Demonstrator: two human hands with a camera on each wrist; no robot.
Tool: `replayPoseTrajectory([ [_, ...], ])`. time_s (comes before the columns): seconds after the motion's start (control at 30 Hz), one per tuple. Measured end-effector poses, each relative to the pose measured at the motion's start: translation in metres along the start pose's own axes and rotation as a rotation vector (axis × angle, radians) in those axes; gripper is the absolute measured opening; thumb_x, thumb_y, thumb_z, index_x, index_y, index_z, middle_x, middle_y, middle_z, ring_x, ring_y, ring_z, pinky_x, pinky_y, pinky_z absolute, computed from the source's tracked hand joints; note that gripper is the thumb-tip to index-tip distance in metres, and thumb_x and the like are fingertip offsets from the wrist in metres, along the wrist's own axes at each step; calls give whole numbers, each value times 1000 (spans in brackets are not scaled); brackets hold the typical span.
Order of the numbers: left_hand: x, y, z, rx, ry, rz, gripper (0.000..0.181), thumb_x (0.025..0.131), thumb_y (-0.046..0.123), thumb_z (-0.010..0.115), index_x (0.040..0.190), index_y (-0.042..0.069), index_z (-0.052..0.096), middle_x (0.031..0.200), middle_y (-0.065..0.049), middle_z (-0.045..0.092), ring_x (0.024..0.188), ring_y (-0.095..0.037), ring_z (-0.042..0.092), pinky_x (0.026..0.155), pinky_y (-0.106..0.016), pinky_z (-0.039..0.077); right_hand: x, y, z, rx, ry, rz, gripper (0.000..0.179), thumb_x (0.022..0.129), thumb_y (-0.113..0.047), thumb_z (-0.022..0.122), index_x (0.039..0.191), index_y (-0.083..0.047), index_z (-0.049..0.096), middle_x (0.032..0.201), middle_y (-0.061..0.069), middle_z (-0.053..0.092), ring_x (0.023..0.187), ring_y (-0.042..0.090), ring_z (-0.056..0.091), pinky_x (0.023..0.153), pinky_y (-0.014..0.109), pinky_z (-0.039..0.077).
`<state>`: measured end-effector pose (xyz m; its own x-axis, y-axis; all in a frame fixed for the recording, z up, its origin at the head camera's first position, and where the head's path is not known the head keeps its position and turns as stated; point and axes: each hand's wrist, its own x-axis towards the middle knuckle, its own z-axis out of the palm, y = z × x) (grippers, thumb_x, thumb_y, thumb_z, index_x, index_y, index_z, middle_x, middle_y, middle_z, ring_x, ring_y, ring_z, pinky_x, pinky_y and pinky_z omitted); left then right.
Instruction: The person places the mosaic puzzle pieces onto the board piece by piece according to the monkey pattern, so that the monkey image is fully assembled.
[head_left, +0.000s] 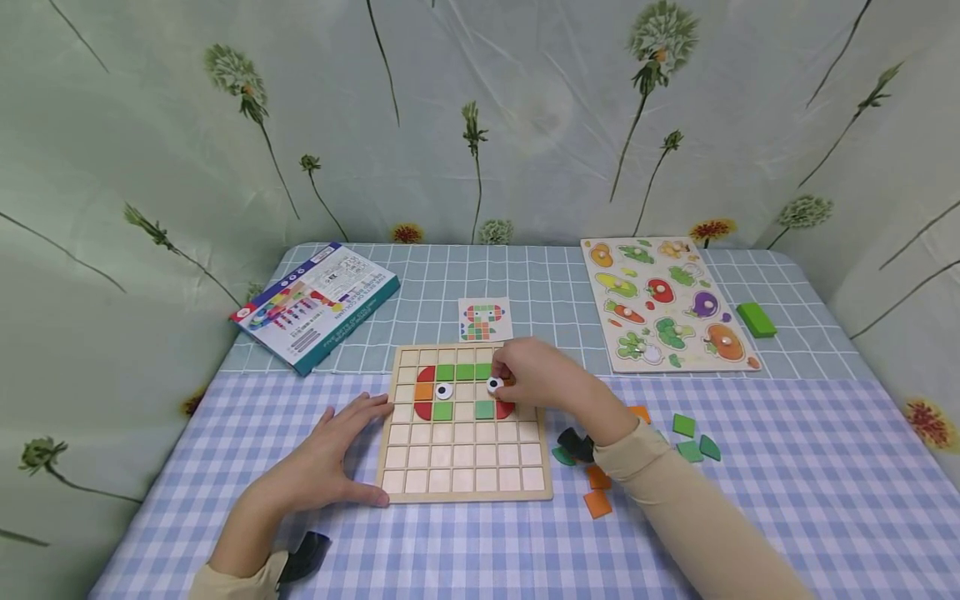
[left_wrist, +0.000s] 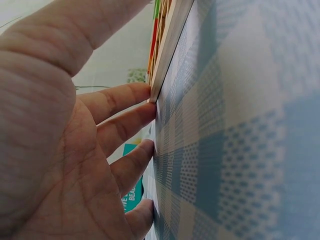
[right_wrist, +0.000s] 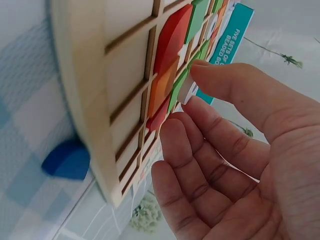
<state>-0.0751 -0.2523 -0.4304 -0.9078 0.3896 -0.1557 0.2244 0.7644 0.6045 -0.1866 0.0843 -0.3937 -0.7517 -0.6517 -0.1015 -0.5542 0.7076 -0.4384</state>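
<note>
Checked worktop (head_left: 795, 508) carrying a wooden grid board (head_left: 465, 500)
The left hand (head_left: 330, 458), open with fingers spread, touches the board's left edge; the right hand (head_left: 546, 382) reaches over its upper right. Green tiles (head_left: 465, 372) and red and orange ones sit in the grid, where the right thumb and forefinger pinch a round white eye (head_left: 493, 385); a matching eye (head_left: 444, 391) lies farther left.

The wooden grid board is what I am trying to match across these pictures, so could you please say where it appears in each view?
Head: the wooden grid board lies just below the picture's middle, grid facing up.
Left wrist: the board is a thin strip at top centre, nearly edge-on.
Right wrist: the board slants large across the left half.
Shared landmark: the teal-sided box, partly visible in both wrist views.
</note>
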Motion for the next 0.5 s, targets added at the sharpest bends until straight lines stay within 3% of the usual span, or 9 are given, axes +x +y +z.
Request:
replayPoseTrajectory([
  [0.2,0,0,0,-1,-1,-4,116,63,57,100,160,20,48,173,-9,41,165,-45,21,126,-81,5,8,-6,5,-16,-30,4,15,94,-21,83,91,-10,73,77,-2,59,76,13,53,70,25,46],
  [0.5,0,0,0,-1,-2,-5,116,63,58,100,160,20,48,173,-9,40,165,-45,20,126,-81,4,12,-10,6,-29,-39,4,14,94,-20,83,94,-9,75,80,-2,63,75,13,54,71,26,49],
])
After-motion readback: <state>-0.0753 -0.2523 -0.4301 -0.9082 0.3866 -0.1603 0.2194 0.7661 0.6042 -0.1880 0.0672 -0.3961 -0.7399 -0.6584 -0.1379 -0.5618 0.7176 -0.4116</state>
